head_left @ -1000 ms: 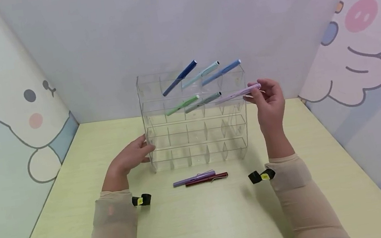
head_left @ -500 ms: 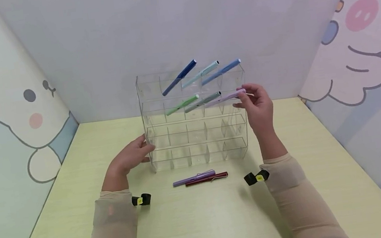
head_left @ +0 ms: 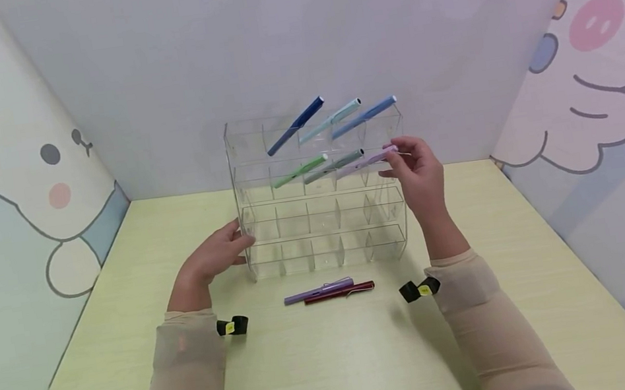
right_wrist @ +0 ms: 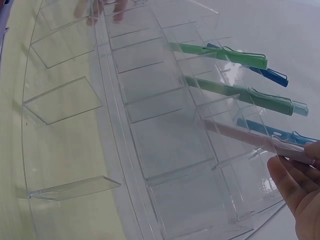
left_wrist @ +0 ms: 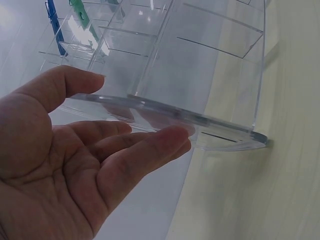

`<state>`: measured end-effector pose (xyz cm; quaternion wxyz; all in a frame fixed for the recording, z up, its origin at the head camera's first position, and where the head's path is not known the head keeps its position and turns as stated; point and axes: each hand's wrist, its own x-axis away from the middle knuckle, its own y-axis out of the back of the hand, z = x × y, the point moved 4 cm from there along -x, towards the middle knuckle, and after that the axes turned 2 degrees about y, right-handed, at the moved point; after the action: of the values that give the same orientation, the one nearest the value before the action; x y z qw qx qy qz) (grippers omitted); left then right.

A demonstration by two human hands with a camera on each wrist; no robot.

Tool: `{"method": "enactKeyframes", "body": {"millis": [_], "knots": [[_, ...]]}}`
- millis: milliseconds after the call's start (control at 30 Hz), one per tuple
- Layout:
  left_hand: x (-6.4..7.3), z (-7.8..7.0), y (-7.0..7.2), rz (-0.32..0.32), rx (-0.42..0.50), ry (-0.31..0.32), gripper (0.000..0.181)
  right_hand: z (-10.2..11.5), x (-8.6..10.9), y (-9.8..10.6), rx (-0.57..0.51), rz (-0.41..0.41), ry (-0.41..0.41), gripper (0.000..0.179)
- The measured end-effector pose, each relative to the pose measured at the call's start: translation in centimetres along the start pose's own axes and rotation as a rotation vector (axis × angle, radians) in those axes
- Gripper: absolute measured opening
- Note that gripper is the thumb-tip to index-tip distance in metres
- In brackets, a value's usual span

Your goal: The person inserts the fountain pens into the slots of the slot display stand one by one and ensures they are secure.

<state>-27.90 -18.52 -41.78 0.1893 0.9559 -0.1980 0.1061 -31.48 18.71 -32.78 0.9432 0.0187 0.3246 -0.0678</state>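
Observation:
My right hand (head_left: 422,173) pinches the capped end of a pale lilac pen (head_left: 364,161). The pen lies slanted in the second tier of a clear acrylic pen rack (head_left: 326,246), right of a grey-green pen (head_left: 334,166) and a green pen (head_left: 301,170). In the right wrist view, thumb and fingers hold the lilac pen (right_wrist: 245,135) near its clip. At the rack's left side, my left hand (head_left: 219,255) grips the upright panel. The left wrist view has the thumb on one side of the panel edge (left_wrist: 165,110) and the fingers on the other.
The top tier bears a dark blue pen (head_left: 295,126), a pale aqua pen (head_left: 330,120) and a blue pen (head_left: 364,117). A purple pen (head_left: 317,292) and a dark red pen (head_left: 339,293) lie on the table (head_left: 336,365) before the rack. Behind stands a pale wall (head_left: 155,97).
My right hand has moved left with the lilac pen, bringing it from the rack's right edge into the second tier beside the grey-green pen. The left hand stays on the rack.

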Motion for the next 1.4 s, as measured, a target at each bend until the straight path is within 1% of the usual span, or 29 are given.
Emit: {"method": "enactKeyframes", "body": {"millis": [267,400,533,700,767,867,1000,1067,1200,1300,1400], "knots": [[0.0,0.1,0.0,-0.002,-0.012,0.009,0.065,-0.1,0.1,0.1,0.018,0.014,0.001,0.032],[0.0,0.0,0.0,-0.003,-0.014,0.009,0.065,0.1,0.3,0.3,0.028,0.004,0.013,0.037],[0.1,0.0,0.0,-0.002,-0.01,0.006,0.065,0.7,0.7,0.8,0.061,-0.02,0.047,0.041],[0.2,0.0,-0.1,-0.004,-0.009,0.016,0.065,1.6,1.1,1.7,0.053,-0.046,0.076,0.041],[0.2,0.0,0.0,-0.005,-0.013,0.018,0.066,2.0,1.4,2.0,0.052,-0.048,0.084,0.04],[0.1,0.2,0.0,-0.005,-0.017,0.018,0.066,2.5,1.9,2.4,0.078,-0.045,0.097,0.038],[-0.1,0.4,0.1,-0.005,-0.024,0.019,0.065,2.8,2.5,2.7,0.108,-0.036,0.106,0.037],[-0.1,0.5,0.1,-0.003,-0.025,0.016,0.065,2.9,2.9,2.8,0.102,-0.032,0.108,0.037],[-0.1,0.5,0.1,-0.002,-0.023,0.019,0.066,2.8,3.6,3.0,0.111,0.005,0.088,0.037],[0.0,0.5,0.1,-0.004,-0.025,0.021,0.066,2.7,4.3,3.1,0.155,0.069,0.052,0.038],[-0.1,0.5,0.1,-0.006,-0.027,0.018,0.065,2.5,4.9,3.0,0.234,0.15,0.028,0.037]]}}
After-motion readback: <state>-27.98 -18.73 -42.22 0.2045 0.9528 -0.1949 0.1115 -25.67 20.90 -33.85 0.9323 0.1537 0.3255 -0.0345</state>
